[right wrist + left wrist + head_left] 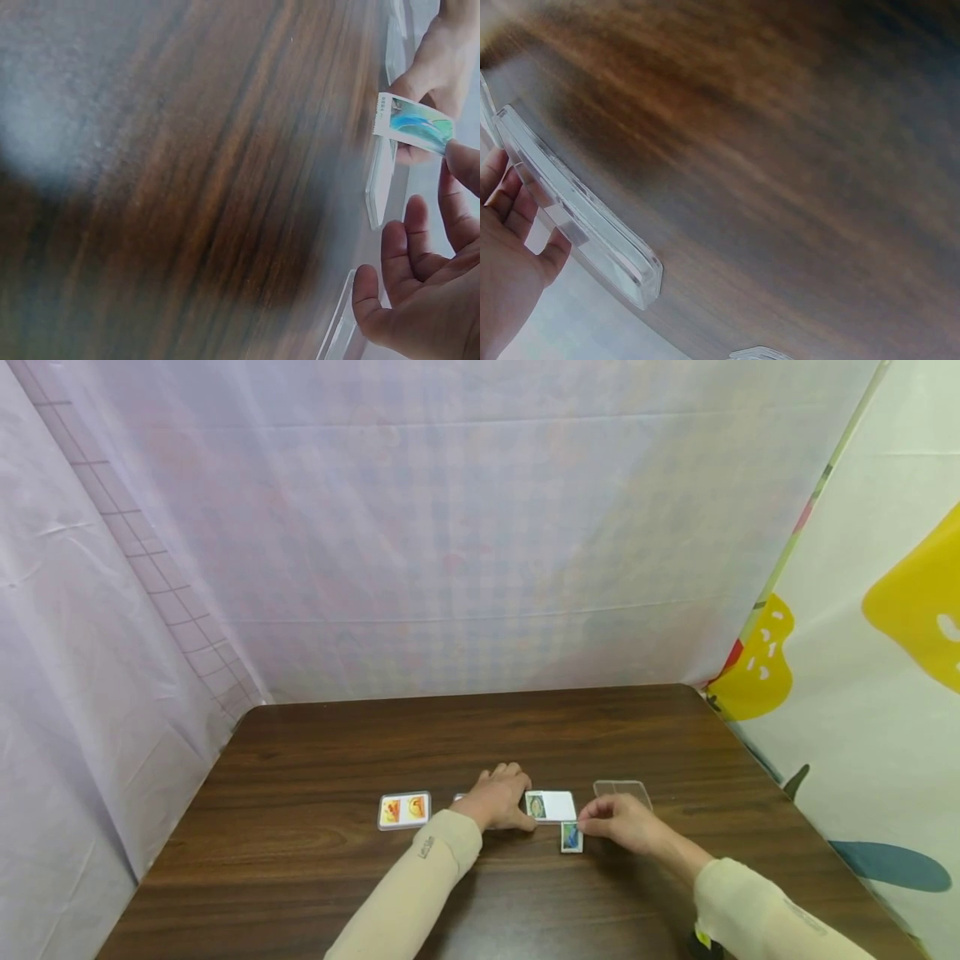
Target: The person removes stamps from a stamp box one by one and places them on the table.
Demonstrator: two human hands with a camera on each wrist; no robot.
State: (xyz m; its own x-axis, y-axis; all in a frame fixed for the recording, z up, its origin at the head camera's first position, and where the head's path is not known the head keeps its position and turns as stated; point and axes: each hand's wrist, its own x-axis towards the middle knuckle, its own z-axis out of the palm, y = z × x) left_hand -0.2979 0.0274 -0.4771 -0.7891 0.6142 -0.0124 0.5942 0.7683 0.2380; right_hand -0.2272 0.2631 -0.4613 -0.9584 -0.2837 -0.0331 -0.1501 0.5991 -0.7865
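A small blue-green stamp with a white border is pinched between the thumb and forefinger of my right hand, upright just in front of a clear flat case. That case shows a greenish picture stamp on its left half and plain white on its right. My left hand spans the left end of this case, thumb at the near corner and fingers at the far one. Beneath the left wrist lies another clear case, mostly hidden in the head view; its edge shows large in the left wrist view.
To the left, a third clear case holds two orange-and-yellow pictures. A transparent piece, a lid or tray, lies behind the right hand. The brown wooden table ends at a white curtain. A dark object sits under the right sleeve.
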